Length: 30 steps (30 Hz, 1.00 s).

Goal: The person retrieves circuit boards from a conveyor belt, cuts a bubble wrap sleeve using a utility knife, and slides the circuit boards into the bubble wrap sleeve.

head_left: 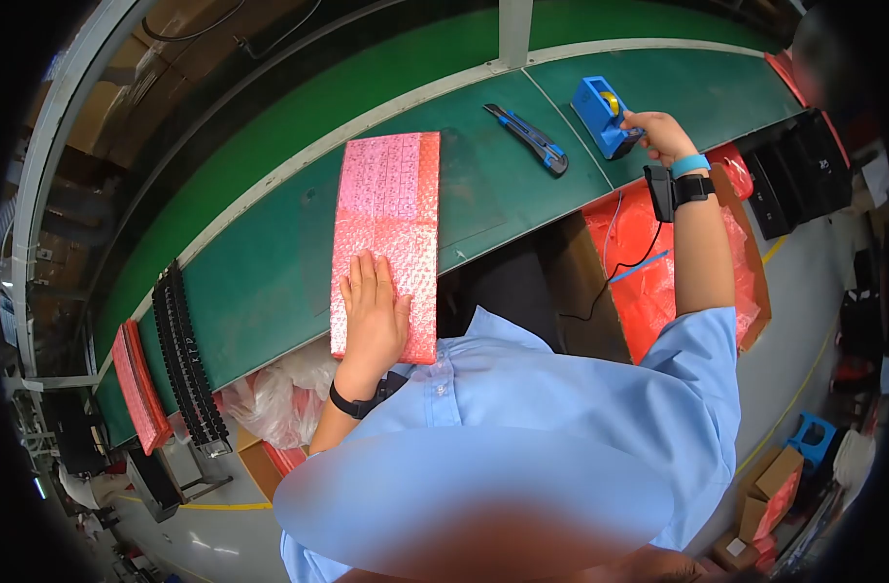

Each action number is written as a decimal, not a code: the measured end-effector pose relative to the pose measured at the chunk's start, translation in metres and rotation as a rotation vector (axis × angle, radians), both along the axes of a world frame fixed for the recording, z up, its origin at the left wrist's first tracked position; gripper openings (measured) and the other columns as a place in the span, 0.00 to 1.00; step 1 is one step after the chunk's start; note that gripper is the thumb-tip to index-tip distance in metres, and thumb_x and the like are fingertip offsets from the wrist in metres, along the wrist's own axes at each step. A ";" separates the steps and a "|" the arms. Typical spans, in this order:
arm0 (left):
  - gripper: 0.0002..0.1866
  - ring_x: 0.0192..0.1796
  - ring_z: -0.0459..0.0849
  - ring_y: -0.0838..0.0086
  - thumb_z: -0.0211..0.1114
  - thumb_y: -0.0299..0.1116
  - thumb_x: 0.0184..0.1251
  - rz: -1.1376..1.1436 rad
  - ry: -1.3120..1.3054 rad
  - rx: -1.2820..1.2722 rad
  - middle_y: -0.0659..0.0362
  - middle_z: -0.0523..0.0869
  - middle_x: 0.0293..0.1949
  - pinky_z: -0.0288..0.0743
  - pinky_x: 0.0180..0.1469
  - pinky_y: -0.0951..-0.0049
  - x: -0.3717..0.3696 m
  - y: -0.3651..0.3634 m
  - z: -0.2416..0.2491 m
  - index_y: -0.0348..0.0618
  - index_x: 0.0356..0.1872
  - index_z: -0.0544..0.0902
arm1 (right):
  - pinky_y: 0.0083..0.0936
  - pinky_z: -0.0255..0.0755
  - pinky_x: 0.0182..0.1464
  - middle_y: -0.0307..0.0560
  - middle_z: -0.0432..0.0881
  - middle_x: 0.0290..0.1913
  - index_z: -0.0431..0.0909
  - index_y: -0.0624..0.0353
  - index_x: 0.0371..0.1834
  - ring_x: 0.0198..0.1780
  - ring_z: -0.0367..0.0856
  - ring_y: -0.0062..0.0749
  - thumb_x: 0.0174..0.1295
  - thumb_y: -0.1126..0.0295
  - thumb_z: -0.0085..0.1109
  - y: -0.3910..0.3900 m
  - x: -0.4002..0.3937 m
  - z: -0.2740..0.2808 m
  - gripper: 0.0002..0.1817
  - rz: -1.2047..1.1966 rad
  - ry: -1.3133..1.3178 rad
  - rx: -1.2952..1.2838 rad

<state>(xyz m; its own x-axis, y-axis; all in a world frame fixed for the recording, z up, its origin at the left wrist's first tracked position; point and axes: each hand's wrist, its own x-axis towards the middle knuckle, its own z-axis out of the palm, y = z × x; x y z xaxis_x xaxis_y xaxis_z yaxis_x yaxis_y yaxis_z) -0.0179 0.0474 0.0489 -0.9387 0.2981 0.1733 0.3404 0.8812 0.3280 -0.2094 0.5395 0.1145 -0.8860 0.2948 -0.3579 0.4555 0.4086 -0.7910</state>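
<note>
A flat pink bubble-wrap package (386, 204) lies lengthwise on the green bench, its near end overhanging the edge by my body. My left hand (374, 316) rests flat on its lower half, fingers stretched out. At the right stands a blue tape dispenser (592, 109) with a roll of yellow tape (611, 101) in it. My right hand (665, 136) is closed at the dispenser's front, thumb and fingers pinched at the tape's end; the strip itself is hidden. Between package and dispenser lies a blue-and-black utility knife (529, 142), apart from both hands.
Black ribbed strips (184, 360) and a pink wrapped bundle (141, 387) lie at the bench's left end. Below the right edge is a carton (752, 248) lined with red plastic film (644, 291). Clear plastic bags (284, 394) sit below the left edge. Black bins (799, 175) stand far right.
</note>
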 end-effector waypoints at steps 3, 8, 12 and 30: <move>0.34 0.78 0.49 0.37 0.57 0.37 0.74 -0.002 0.007 -0.005 0.32 0.54 0.75 0.40 0.76 0.39 -0.001 -0.001 0.000 0.25 0.73 0.59 | 0.23 0.78 0.36 0.39 0.80 0.33 0.83 0.59 0.35 0.35 0.79 0.24 0.69 0.55 0.62 0.002 0.005 -0.020 0.17 -0.070 0.135 -0.294; 0.34 0.79 0.49 0.38 0.58 0.37 0.73 0.012 0.006 0.007 0.33 0.55 0.76 0.40 0.77 0.39 0.000 0.000 0.000 0.27 0.73 0.60 | 0.29 0.83 0.48 0.43 0.82 0.36 0.79 0.60 0.31 0.42 0.83 0.28 0.70 0.59 0.62 -0.014 0.040 -0.044 0.15 -0.287 0.454 -0.822; 0.34 0.79 0.49 0.38 0.58 0.37 0.73 0.010 0.008 0.022 0.34 0.55 0.76 0.40 0.77 0.40 -0.001 0.000 0.000 0.28 0.73 0.60 | 0.32 0.82 0.56 0.46 0.83 0.39 0.75 0.59 0.28 0.47 0.85 0.33 0.70 0.67 0.62 -0.030 0.055 -0.072 0.12 -0.377 0.653 -0.940; 0.34 0.76 0.56 0.39 0.62 0.39 0.69 0.018 0.042 0.023 0.35 0.61 0.73 0.50 0.76 0.45 -0.003 -0.007 0.010 0.30 0.71 0.65 | 0.26 0.84 0.42 0.52 0.85 0.38 0.68 0.58 0.18 0.35 0.84 0.28 0.63 0.80 0.63 -0.099 0.062 -0.057 0.17 -0.110 0.625 -0.620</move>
<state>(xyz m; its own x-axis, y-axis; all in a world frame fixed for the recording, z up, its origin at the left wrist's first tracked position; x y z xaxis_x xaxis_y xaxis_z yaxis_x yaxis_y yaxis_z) -0.0211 0.0408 0.0591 -0.9358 0.2764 0.2189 0.3380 0.8800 0.3337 -0.1474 0.4402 0.0578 -0.9510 0.3036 0.0587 -0.1229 -0.1966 -0.9728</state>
